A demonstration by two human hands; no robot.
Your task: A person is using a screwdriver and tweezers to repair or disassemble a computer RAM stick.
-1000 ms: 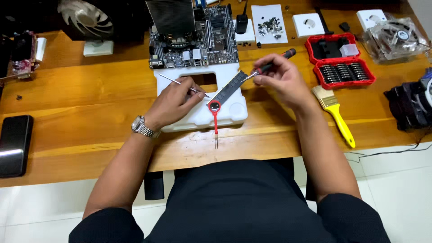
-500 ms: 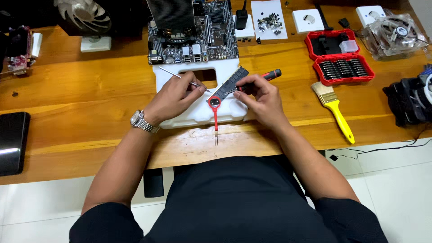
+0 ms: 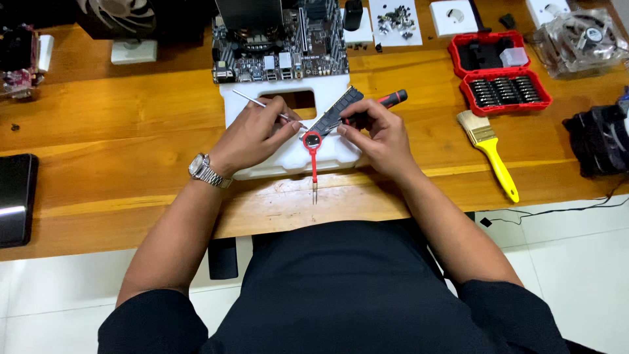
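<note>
My left hand [image 3: 252, 134], with a metal watch on its wrist, pinches a thin silver probe [image 3: 259, 103] over a white foam tray [image 3: 275, 167]. My right hand [image 3: 381, 131] grips a red and black screwdriver [image 3: 393, 98], and its fingertips rest on a dark memory stick [image 3: 334, 113] that lies tilted on the tray. Between my hands lie red tweezers with a round lens [image 3: 313, 164], their tips pointing toward me past the tray's edge. A motherboard [image 3: 282, 49] stands just behind the tray.
On the wooden desk [image 3: 118, 131], a yellow-handled brush [image 3: 490, 154] and an open red bit case [image 3: 504, 82] lie to the right. Farther right are a clear fan [image 3: 580, 39] and a black part [image 3: 599, 137]. A dark phone [image 3: 13, 196] sits far left. White sheets with screws [image 3: 396, 16] are behind.
My right hand has drawn left and inward with the screwdriver, closing onto the memory stick. My left hand has kept its place with the probe.
</note>
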